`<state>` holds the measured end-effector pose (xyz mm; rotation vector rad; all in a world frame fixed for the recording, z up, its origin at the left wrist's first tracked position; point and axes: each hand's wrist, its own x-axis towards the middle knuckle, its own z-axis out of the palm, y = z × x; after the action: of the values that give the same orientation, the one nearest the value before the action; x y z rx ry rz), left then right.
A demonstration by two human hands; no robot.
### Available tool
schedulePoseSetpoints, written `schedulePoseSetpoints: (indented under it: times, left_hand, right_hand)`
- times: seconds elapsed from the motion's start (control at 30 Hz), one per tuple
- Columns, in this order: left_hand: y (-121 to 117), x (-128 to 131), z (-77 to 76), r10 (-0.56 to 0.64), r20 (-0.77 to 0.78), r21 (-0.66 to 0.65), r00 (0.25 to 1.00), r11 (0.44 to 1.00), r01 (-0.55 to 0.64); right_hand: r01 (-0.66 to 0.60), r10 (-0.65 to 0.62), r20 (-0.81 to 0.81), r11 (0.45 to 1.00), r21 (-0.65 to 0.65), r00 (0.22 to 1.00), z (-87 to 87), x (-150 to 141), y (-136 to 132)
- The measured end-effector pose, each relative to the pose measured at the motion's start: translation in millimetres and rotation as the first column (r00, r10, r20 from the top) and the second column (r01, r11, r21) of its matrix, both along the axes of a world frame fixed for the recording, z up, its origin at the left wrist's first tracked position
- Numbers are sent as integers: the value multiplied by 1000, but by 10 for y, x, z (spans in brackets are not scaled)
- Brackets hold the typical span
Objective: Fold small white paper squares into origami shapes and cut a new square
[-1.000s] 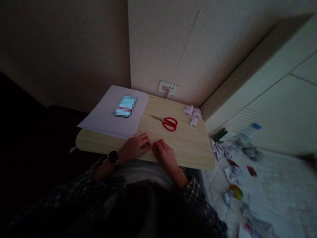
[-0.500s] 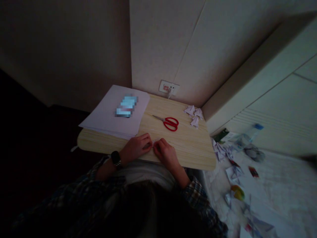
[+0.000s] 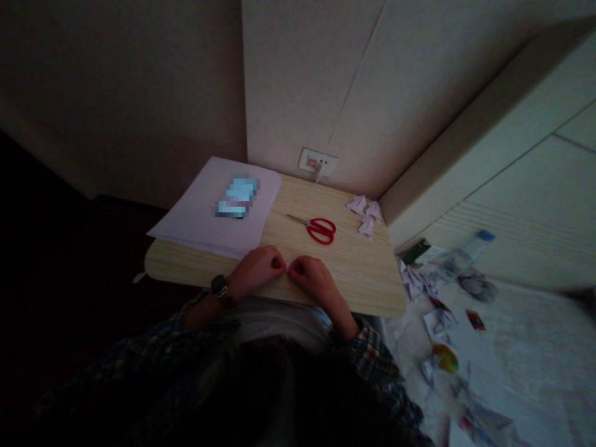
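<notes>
Close together over the front edge of the small wooden table, both hands pinch a tiny pale piece of paper (image 3: 287,268), mostly hidden by the fingertips. My left hand (image 3: 261,268) is closed, thumb against index finger, with a watch (image 3: 218,285) on its wrist. Opposite it, my right hand (image 3: 313,277) is closed in a similar pinch. Red-handled scissors (image 3: 321,230) lie beyond the hands, blades pointing left. Several small folded paper pieces (image 3: 365,227) sit at the table's far right corner.
A stack of white paper sheets (image 3: 190,214) covers the left of the table (image 3: 367,279), with a lit, blurred phone (image 3: 238,197) on top. A wall socket (image 3: 317,161) holds a plug. To the right, a bed (image 3: 540,347) carries folded papers, wrappers and a clear bottle (image 3: 470,251).
Both hands have shifted slightly and their fingers have curled into tighter pinches; my left wrist has turned a little. The scissors, phone and folded pieces stay put.
</notes>
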<state>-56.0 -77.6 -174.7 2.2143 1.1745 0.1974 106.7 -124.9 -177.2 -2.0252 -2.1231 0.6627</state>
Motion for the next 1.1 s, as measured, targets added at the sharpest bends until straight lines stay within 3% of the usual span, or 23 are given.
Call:
schedulePoseSetpoints:
  times: [0.27,0.5,0.73,0.93,1.1]
  left_hand:
    - [22,33,59,34,-58,-88,998,995,-39]
    - [97,74,50,19,-106,-142,994,989,-34]
    - [89,24,-2,-19,-80,-103,997,995,11]
    - [78,35,35,-19,-86,-88,996,996,11]
    - [58,47,55,1,-80,-78,997,997,-8]
  right_hand:
    - [45,-43,17,989,-141,999,16,14,80]
    - [37,-37,5,983,-179,999,51,29,133]
    - [34,-34,-3,996,-77,999,12,31,40]
    - [56,-59,35,995,86,998,-3,-47,-109]
    - [21,-33,85,990,139,996,-9,-85,-180]
